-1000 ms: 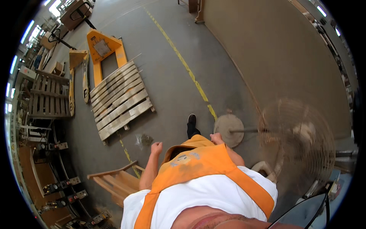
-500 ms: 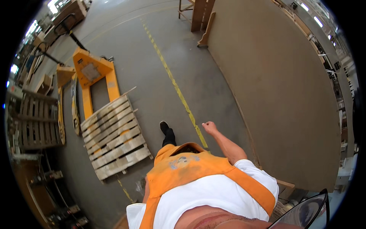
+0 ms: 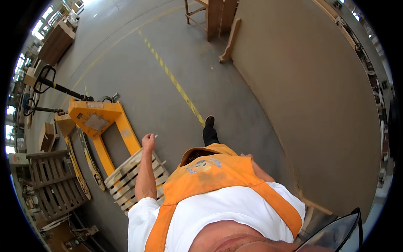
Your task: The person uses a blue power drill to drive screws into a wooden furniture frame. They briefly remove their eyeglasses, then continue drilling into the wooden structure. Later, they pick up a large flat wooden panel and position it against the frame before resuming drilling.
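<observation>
My left hand (image 3: 148,141) is swung forward over the floor, its fingers curled closed. A small whitish bit shows at its fingertips, too small to name. Nearest to it, below the forearm, lies a wooden slatted pallet (image 3: 121,178) on the forks of an orange pallet truck (image 3: 94,117). My right hand (image 3: 248,156) is low beside my hip, mostly hidden by the orange apron (image 3: 214,170); its fingers cannot be made out. One dark shoe (image 3: 209,121) is stepping ahead by the yellow floor line.
A large brown board (image 3: 310,96) stretches along my right. Ahead stands a brown wooden piece of furniture (image 3: 214,19). A yellow striped line (image 3: 172,77) runs along the grey floor. At left are a second pallet truck (image 3: 67,124) and a slatted wooden pallet (image 3: 56,178).
I have stepped forward, and the pallet truck and pallet sit lower in view. My left hand has swung forward into sight; my right hand has swung back beside my hip.
</observation>
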Available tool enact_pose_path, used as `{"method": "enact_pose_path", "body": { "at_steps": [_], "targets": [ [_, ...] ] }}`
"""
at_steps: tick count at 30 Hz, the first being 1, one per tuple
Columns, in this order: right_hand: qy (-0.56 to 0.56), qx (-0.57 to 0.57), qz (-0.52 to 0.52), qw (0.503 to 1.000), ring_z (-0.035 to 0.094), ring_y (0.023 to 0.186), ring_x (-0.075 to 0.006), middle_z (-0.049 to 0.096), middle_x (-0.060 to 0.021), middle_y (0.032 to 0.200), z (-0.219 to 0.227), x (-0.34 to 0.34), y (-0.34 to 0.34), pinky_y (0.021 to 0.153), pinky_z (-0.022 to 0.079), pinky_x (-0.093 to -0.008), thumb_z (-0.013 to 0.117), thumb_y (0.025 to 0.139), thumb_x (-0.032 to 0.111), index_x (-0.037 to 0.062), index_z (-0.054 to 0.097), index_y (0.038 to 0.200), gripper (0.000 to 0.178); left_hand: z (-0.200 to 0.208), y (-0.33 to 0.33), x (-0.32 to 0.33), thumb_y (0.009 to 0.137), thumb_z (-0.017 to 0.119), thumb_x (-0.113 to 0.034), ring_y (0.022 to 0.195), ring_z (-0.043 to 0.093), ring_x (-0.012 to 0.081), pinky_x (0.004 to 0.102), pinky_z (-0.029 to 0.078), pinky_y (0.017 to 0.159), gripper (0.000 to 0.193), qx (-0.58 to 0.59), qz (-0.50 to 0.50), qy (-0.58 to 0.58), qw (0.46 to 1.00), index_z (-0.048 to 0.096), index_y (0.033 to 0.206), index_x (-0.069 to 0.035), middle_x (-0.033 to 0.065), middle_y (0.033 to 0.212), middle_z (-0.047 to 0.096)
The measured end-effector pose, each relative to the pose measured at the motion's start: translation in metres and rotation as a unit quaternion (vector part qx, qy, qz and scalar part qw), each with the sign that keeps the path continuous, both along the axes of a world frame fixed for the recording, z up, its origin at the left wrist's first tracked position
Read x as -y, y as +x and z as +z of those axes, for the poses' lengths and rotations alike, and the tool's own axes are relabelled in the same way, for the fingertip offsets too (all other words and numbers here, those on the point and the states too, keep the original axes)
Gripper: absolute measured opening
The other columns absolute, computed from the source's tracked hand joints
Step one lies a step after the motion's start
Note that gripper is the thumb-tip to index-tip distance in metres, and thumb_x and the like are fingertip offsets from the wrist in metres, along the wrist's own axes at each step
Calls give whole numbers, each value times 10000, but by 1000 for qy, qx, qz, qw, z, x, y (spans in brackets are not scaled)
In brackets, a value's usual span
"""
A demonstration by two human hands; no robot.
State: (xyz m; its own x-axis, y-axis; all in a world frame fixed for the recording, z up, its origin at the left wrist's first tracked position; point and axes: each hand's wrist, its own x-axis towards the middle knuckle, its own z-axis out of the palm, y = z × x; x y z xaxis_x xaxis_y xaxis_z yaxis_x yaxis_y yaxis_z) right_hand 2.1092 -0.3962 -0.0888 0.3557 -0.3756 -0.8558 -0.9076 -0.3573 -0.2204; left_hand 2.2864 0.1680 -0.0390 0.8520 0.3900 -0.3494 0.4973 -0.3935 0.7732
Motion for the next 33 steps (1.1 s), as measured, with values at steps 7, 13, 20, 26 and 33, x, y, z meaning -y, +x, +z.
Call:
{"method": "enact_pose_path", "body": {
  "at_steps": [7, 13, 20, 26, 33],
  "targets": [
    [12, 92, 62, 994, 617, 1037, -376, 646, -234, 1097, -11, 16, 312, 876, 468, -422, 593, 850, 436, -77, 635, 1061, 555, -47, 127, 47, 826, 586, -302, 642, 605, 181, 351, 481, 592, 338, -133, 42, -103, 985, 679, 880, 18, 102, 676, 633],
    [-45, 292, 155, 943, 618, 671, -174, 640, -97, 678, 57, 0, 612, 648, 477, -344, 546, 888, 431, 6, 658, 774, 454, -19, 185, 32, 827, 577, -299, 659, 622, 230, 383, 498, 628, 370, -281, -43, -22, 959, 634, 845, 67, 148, 683, 628],
    [-19, 294, 74, 953, 594, 654, -142, 654, -49, 742, 109, -33, 850, 612, 472, -325, 535, 902, 447, 9, 649, 852, 455, -70, 442, -23, 825, 556, -269, 611, 605, 231, 377, 500, 607, 358, -293, -103, 27, 950, 601, 780, 83, 147, 632, 591],
    [54, 185, -64, 979, 631, 770, -162, 661, -110, 943, 129, -55, 918, 634, 496, -306, 489, 920, 512, 3, 622, 1062, 544, -31, 790, -71, 822, 545, -247, 557, 582, 221, 363, 494, 564, 357, -155, -55, -8, 986, 589, 760, 101, 138, 595, 567],
    [115, 205, -260, 936, 638, 955, -287, 615, -181, 1142, 96, 8, 1076, 802, 515, -432, 452, 907, 595, -32, 508, 1216, 701, 7, 1081, 27, 852, 553, -260, 677, 583, 178, 331, 470, 655, 361, 20, -110, -58, 992, 651, 911, 82, 131, 697, 625]
  ]
}}
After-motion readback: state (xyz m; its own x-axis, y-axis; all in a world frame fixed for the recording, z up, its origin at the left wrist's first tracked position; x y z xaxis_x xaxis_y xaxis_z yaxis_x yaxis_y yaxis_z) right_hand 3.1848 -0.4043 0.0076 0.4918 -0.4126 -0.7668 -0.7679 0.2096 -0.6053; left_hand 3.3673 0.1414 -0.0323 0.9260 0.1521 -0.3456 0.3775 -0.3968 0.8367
